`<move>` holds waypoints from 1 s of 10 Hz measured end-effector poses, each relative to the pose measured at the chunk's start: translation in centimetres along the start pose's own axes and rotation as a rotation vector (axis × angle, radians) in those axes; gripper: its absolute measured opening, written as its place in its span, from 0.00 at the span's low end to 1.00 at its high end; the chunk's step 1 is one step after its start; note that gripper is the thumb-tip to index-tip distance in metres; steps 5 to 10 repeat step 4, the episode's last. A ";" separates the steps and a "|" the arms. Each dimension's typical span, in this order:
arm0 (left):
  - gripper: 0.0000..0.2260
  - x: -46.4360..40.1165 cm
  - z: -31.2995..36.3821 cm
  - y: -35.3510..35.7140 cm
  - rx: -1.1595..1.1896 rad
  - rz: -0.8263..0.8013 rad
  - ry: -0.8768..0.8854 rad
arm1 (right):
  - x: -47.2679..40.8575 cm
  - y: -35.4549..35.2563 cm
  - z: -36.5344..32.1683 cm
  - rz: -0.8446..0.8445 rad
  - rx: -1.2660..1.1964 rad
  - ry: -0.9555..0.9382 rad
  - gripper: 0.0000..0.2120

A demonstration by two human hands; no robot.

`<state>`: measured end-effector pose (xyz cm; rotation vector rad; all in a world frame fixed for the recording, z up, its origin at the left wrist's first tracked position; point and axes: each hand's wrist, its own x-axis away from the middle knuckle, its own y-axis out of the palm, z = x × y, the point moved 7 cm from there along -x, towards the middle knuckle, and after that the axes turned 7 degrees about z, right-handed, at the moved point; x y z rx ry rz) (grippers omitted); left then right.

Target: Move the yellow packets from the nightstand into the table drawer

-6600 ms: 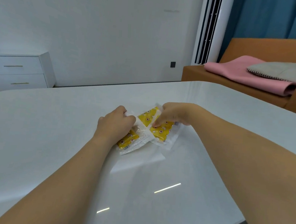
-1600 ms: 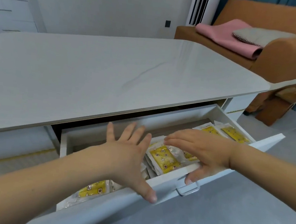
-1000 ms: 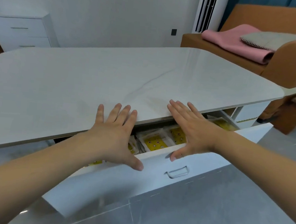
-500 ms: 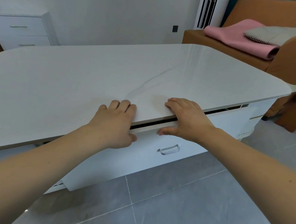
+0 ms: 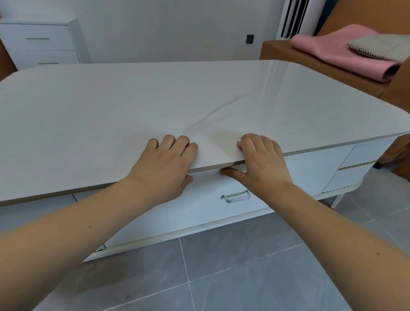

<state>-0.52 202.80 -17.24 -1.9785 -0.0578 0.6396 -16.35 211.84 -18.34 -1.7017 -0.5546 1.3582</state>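
Head view: drawer [image 5: 214,206] pushed in flush under the table [image 5: 153,105] edge, front panel white, metal handle [image 5: 236,198] showing; yellow packets not visible, hidden from this view; left hand [image 5: 164,166] lies over the table's front edge, fingers bent onto the top, thumb down against the drawer front, holding nothing; right hand [image 5: 260,163] same pose just beside it, fingers curled on the table top, thumb pressed on the drawer front under the lip; hands near each other, apart; white nightstand [image 5: 38,41] at far left against the wall; orange sofa [image 5: 358,64] at right with pink blanket [image 5: 334,52] and grey cushion [image 5: 374,46]; grey tiled floor [image 5: 236,283] below.
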 end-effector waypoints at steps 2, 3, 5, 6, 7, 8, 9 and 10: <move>0.26 -0.1 -0.1 -0.1 0.036 0.002 -0.016 | 0.3 0.1 0.0 -0.024 0.010 0.025 0.31; 0.26 0.2 0.2 -0.2 0.047 -0.015 -0.031 | 0.4 -0.1 -0.5 -0.049 -0.020 0.029 0.30; 0.30 0.1 0.0 -0.4 0.099 -0.046 -0.048 | 0.6 -0.7 -0.5 -0.088 -0.062 0.017 0.30; 0.30 0.1 0.0 -0.4 0.099 -0.046 -0.048 | 0.6 -0.7 -0.5 -0.088 -0.062 0.017 0.30; 0.30 0.1 0.0 -0.4 0.099 -0.046 -0.048 | 0.6 -0.7 -0.5 -0.088 -0.062 0.017 0.30; 0.30 0.1 0.0 -0.4 0.099 -0.046 -0.048 | 0.6 -0.7 -0.5 -0.088 -0.062 0.017 0.30; 0.30 0.1 0.0 -0.4 0.099 -0.046 -0.048 | 0.6 -0.7 -0.5 -0.088 -0.062 0.017 0.30; 0.30 0.1 0.0 -0.4 0.099 -0.046 -0.048 | 0.6 -0.7 -0.5 -0.088 -0.062 0.017 0.30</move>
